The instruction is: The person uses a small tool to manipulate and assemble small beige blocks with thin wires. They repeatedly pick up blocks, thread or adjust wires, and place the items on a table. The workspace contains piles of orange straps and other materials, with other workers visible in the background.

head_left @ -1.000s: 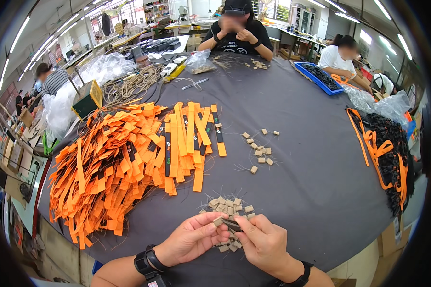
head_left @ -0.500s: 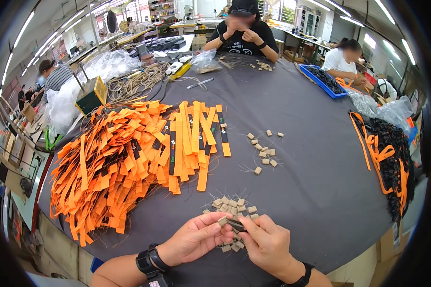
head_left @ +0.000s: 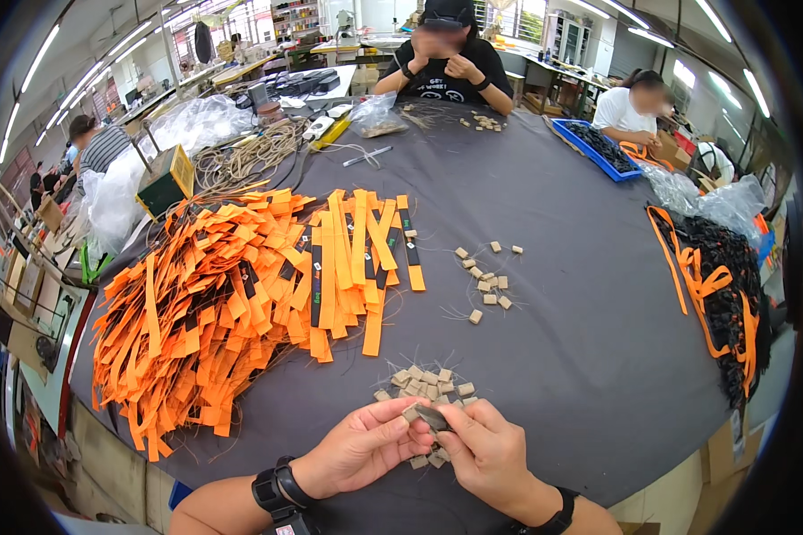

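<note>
Close to the table's near edge, my left hand pinches a small beige fabric tab between thumb and fingers. My right hand is closed around dark thread snips, whose blades point left and lie against or right beside the tab. The handle is hidden in my palm. Under and just beyond both hands lies a pile of similar beige tabs with loose thin threads. Farther up the table, several more tabs lie scattered, threads trailing from them.
A big heap of orange and black strips covers the left of the grey-covered table. Rope and a weighted box stand behind it. At right are a blue tray and black-orange straps. A co-worker sits opposite.
The snips' blades, slightly apart before, now look closer together beside the tab. My right hand has shifted slightly left; my left hand keeps its pinch. The view has moved slightly.
</note>
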The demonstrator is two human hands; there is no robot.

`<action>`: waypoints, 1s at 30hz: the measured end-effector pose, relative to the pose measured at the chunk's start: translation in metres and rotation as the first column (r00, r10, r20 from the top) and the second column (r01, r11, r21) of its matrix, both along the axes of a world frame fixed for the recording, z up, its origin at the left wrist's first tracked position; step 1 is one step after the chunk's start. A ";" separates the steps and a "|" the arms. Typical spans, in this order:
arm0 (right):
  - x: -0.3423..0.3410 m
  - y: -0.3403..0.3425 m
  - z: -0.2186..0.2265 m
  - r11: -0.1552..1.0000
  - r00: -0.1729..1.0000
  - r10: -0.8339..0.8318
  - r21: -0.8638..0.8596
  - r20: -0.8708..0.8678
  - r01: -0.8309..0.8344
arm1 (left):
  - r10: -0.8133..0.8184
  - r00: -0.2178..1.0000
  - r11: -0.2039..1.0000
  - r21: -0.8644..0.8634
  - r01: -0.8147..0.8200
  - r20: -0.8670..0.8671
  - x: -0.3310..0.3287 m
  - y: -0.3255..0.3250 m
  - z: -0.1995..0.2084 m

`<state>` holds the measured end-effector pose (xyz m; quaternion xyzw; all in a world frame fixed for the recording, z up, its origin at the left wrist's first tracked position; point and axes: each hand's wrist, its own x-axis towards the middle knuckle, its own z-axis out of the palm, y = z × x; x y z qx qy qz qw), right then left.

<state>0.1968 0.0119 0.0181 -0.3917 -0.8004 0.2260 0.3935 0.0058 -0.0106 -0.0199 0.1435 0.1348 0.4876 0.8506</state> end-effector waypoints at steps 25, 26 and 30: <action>0.004 0.000 0.009 0.992 0.992 0.001 0.126 0.126 -0.017 | 0.049 0.991 0.997 0.067 -0.041 -0.127 -0.001 0.001 -0.001; 0.004 0.000 0.009 0.992 0.992 0.002 0.128 0.128 -0.019 | 0.050 0.990 0.997 0.063 -0.042 -0.132 -0.001 0.001 -0.001; 0.004 -0.001 0.010 0.992 0.990 -0.006 0.129 0.141 -0.013 | 0.052 0.988 0.998 0.053 -0.044 -0.145 -0.001 0.001 0.000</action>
